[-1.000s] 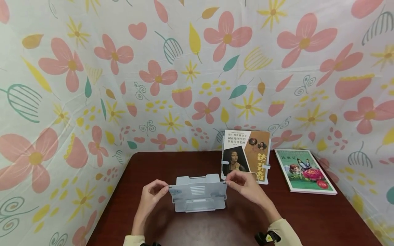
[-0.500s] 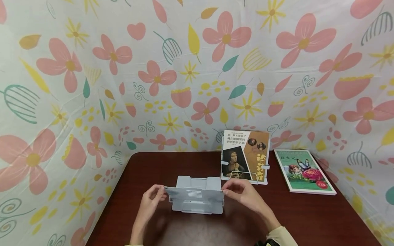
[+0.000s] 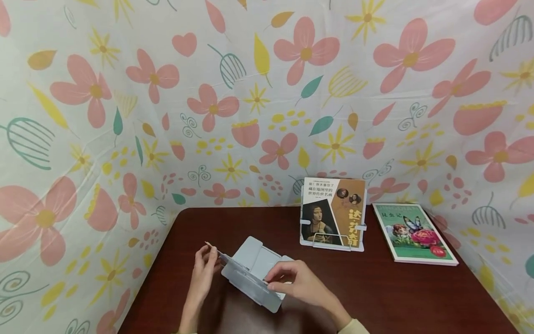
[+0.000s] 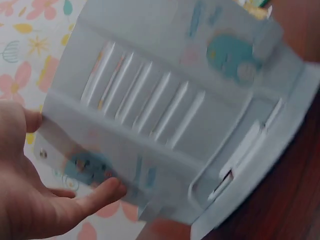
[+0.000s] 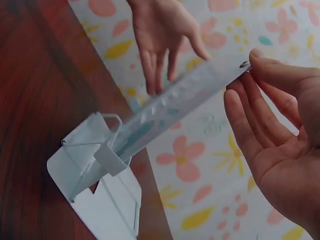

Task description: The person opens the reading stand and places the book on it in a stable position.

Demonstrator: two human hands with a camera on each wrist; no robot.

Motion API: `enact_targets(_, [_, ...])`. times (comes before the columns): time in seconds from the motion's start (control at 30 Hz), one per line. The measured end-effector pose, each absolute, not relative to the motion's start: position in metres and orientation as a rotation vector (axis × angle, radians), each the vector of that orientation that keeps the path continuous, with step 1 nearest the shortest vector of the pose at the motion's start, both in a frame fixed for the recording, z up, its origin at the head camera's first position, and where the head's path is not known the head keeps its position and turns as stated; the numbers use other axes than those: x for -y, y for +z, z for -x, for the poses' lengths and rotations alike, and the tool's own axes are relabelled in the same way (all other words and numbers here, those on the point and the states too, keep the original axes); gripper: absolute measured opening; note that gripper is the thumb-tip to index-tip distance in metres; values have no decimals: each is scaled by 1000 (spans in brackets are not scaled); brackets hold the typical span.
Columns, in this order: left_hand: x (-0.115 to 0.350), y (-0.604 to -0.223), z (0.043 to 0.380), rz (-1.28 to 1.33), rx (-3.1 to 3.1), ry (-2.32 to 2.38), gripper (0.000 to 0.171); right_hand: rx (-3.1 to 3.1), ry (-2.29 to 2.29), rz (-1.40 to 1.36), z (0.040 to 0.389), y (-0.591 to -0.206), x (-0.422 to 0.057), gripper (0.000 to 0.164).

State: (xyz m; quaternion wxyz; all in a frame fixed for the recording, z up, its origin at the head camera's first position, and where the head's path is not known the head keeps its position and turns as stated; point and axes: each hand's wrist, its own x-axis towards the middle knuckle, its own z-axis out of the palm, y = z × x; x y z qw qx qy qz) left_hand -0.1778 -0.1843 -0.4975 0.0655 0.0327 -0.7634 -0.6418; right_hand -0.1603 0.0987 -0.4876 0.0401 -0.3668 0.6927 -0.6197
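So there's a floral curtain (image 3: 267, 93) hanging behind a dark reddish-brown table (image 3: 396, 297), and starting from the left, the left hand (image 3: 202, 273) is keeping its fingers loose, not gripping, right by the edge of a pale book stand (image 3: 252, 286) that's sitting angled between both hands. The right hand (image 3: 300, 283) is pinching the panel's corner, and further right a da Vinci book (image 3: 329, 208) is leaning upright on another stand (image 3: 362, 228), with a green butterfly-cover book (image 3: 417, 234) lying beside it.

Two stands (image 3: 250, 284) (image 3: 305, 222), two books (image 3: 319, 222) (image 3: 417, 232)
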Motion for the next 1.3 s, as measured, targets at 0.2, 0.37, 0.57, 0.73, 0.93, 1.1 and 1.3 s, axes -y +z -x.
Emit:
enact_targets(0.2, [170,-496,181,19,2275,-2038,70,-2106,-1905,1190,152,-481,-67,9])
enact_targets(0.37, [170,-499,192,86,2266,-2074,59,-2055,-1831,1276,143,-481,-52,17])
enact_targets(0.57, [167,-502,209,191,2306,-2061,58,-2210,-1689,1242,146,-491,-68,19])
enact_targets(0.73, [165,-506,223,227,2351,-2094,60,-2578,-1485,1100,157,-516,-98,16])
enact_targets(0.93, [164,-508,246,276,2396,-2135,61,-2729,-1129,973,165,-550,-124,31])
enact_targets(1.1, [160,-508,265,287,2425,-2121,60,-2732,-1005,878,165,-567,-122,39])
enact_targets(1.3, [157,-509,275,233,2372,-2232,65,-2777,-1001,858,162,-572,-109,16])
